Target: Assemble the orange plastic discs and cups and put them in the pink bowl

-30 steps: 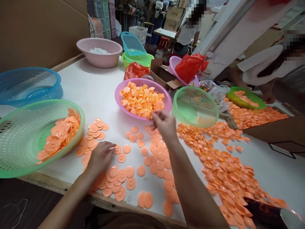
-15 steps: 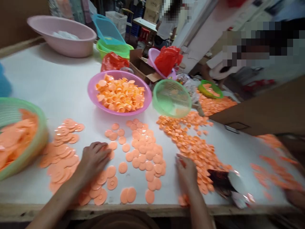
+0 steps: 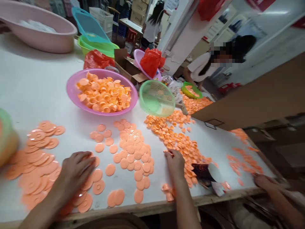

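Note:
My left hand [image 3: 77, 168] lies low over flat orange plastic discs [image 3: 98, 187], fingers together and slightly bent, the fingertips touching a disc. My right hand [image 3: 175, 161] is closed in a pinch beside a heap of small orange plastic cups [image 3: 183, 143]. A bit of orange shows at its fingertips, seemingly one small orange cup, mostly hidden by the fingers. Between the hands spreads a group of single-layer discs [image 3: 131, 149]. Larger overlapping discs [image 3: 38, 171] are piled left of my left hand. A few joined orange pieces [image 3: 168, 192] lie under my right forearm.
A pink bowl [image 3: 71, 98] full of assembled orange pieces stands ahead, beside a green basket [image 3: 157, 98]. Another green basket [image 3: 7, 136] is at the left edge. A cardboard panel [image 3: 257, 92] rises at right. A co-worker's hand [image 3: 263, 183] rests by more orange pieces.
The view has swung right, so things on the table sit further left. My hands have stayed in nearly the same places over the table. The co-worker's hand at right is clearer now.

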A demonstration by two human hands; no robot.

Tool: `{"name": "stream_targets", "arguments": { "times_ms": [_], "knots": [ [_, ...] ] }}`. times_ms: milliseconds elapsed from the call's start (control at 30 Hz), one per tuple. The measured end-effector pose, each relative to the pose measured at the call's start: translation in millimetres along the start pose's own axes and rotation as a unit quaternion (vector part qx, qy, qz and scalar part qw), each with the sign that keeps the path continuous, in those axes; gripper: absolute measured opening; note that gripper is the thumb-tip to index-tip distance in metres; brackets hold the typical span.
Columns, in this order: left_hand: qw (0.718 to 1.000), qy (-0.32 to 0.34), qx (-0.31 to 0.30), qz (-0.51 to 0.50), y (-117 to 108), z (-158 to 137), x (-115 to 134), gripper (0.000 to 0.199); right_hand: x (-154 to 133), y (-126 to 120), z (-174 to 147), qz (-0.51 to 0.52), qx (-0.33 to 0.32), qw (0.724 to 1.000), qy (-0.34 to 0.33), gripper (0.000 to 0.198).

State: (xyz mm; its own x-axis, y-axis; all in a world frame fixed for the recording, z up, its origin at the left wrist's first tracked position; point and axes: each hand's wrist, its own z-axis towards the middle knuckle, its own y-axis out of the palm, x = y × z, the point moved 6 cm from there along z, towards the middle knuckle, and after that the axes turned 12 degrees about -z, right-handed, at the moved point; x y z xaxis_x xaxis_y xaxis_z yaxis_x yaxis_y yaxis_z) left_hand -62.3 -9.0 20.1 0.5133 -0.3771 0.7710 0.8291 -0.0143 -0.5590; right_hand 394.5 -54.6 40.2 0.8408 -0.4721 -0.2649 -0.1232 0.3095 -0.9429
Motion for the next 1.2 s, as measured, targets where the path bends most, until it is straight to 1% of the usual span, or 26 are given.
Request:
{"name": "stream_targets", "arguments": {
  "times_ms": [67,133,200,233,267,300,367,433,500,533,567,633,733,767,833,900,1000,1100,1167,1200],
  "knots": [
    [1.0,-0.001,-0.017,0.007,-2,-2,2,0.018,-10,4,0,-0.019,-0.023,0.999,-0.039,0.033],
    [1.0,-0.018,-0.004,0.005,-8,-4,1,0.021,-16,4,1,-0.012,-0.035,0.999,-0.037,0.035],
    [0.999,-0.04,0.021,0.001,-16,-5,-4,0.023,-22,3,4,0.057,-0.063,0.996,-0.001,0.04],
    [0.998,-0.046,0.032,-0.002,-19,-6,-5,0.024,-29,3,3,0.117,-0.088,0.989,0.022,0.042],
    [0.998,-0.052,0.04,-0.006,-21,-5,-6,0.023,-40,3,0,0.186,-0.119,0.974,0.044,0.043],
    [0.997,-0.06,0.043,-0.008,-22,-5,-7,0.022,-56,4,-5,0.255,-0.154,0.953,0.057,0.042],
    [0.996,-0.08,0.035,-0.006,-21,-3,-8,0.021,-102,8,-23,0.365,-0.227,0.901,0.058,0.037],
    [0.995,-0.099,0.014,0.009,-17,-1,-8,0.021,-158,15,-46,0.414,-0.291,0.862,0.024,0.03],
    [0.994,-0.11,0.002,0.03,-15,1,-8,0.021,-213,27,-69,0.429,-0.332,0.839,-0.034,0.022],
    [0.993,-0.111,0.005,0.038,-15,2,-8,0.021,-238,33,-78,0.431,-0.339,0.834,-0.065,0.019],
    [0.993,-0.111,0.012,0.043,-16,3,-9,0.022,-259,40,-86,0.428,-0.339,0.832,-0.1,0.016],
    [0.992,-0.113,0.032,0.044,-19,5,-13,0.025,-293,52,-96,0.407,-0.314,0.84,-0.173,0.016],
    [0.991,-0.121,0.041,0.034,-21,7,-19,0.021,-321,66,-105,0.337,-0.244,0.866,-0.278,0.018],
    [0.991,-0.125,0.04,0.031,-20,7,-21,0.018,-325,70,-108,0.312,-0.225,0.872,-0.302,0.019],
    [0.99,-0.131,0.038,0.028,-20,8,-23,0.014,-330,77,-115,0.27,-0.209,0.874,-0.345,0.021],
    [0.99,-0.136,0.039,0.024,-20,9,-23,0.014,-332,81,-122,0.237,-0.199,0.87,-0.385,0.024],
    [0.988,-0.149,0.037,0.003,-21,9,-25,0.015,-333,80,-130,0.2,-0.166,0.863,-0.433,0.025],
    [0.978,-0.18,0.057,-0.084,-26,13,-30,0.019,-333,78,-133,0.167,-0.123,0.863,-0.461,0.023],
    [0.96,-0.216,0.082,-0.159,-29,16,-35,0.02,-333,78,-134,0.141,-0.095,0.863,-0.476,0.025],
    [0.951,-0.235,0.089,-0.18,-29,17,-36,0.018,-333,78,-135,0.13,-0.082,0.863,-0.481,0.027]
  ]
}}
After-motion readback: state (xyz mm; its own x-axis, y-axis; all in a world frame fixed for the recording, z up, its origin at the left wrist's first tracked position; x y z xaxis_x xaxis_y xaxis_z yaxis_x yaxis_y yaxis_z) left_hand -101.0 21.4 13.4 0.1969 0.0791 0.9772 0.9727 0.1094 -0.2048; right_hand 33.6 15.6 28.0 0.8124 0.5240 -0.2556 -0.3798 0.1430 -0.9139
